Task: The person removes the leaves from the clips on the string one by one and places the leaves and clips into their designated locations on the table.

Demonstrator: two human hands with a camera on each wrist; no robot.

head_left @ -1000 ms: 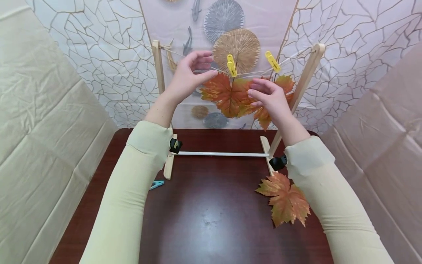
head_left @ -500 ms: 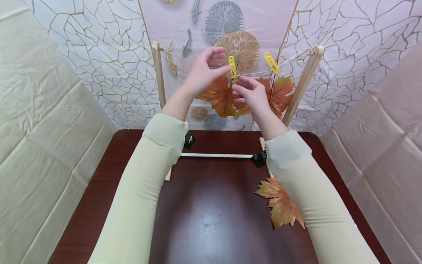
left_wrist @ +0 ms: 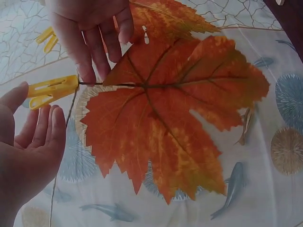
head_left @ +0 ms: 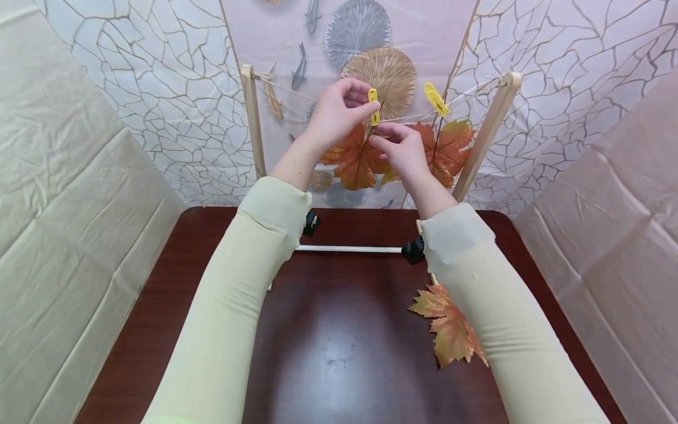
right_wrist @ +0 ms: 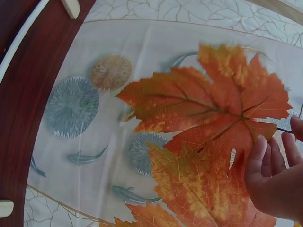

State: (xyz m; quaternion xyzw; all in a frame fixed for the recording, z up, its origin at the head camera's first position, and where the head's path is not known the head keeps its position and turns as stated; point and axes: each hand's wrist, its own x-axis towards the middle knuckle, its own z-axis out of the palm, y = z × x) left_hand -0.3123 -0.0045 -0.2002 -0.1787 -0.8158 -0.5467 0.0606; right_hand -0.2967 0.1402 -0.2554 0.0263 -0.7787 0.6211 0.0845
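With thumb and fingers, my left hand (head_left: 341, 112) pinches a yellow clothespin (left_wrist: 54, 90) whose tip is at the cord. An orange-red artificial maple leaf (left_wrist: 175, 99) hangs by its dark stem (left_wrist: 102, 84) from this clothespin. My right hand (head_left: 405, 153) is just below, its thumb and forefinger on either side of the stem in the right wrist view. The other right fingers (right_wrist: 260, 156) stay loosely extended beside the leaf. A second yellow clothespin (head_left: 436, 99) holds another maple leaf (head_left: 447, 150) farther right on the cord.
The cord (head_left: 293, 91) spans two wooden posts (head_left: 489, 129), with a white crossbar (head_left: 349, 249) low between them. On the dark red table (head_left: 328, 341) lies another maple leaf (head_left: 450, 327), partly under the right sleeve. Patterned cloth (head_left: 175, 94) stands behind.
Both hands have moved in towards the clothespin on the left leaf. The left thumb and fingers have closed on it, and the right fingertips have come to the stem. The left sleeve now covers the blue clothespin.
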